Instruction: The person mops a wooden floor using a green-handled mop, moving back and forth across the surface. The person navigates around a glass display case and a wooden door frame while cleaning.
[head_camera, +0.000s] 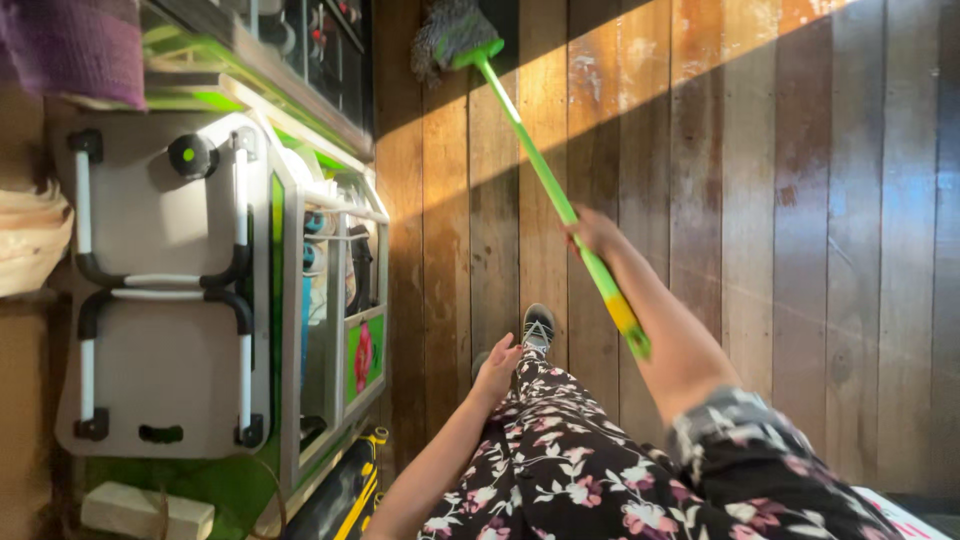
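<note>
Your right hand (595, 235) fingers wrapped round green mop handle (545, 170); left hand (497, 362) loosely curled on floral dress (580, 470). White shelf unit (335, 330) holds shoes (358, 275).

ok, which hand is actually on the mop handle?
The right hand, gripping the green mop handle partway down its length. The left hand holds nothing; it rests on the floral-patterned leg.
</note>
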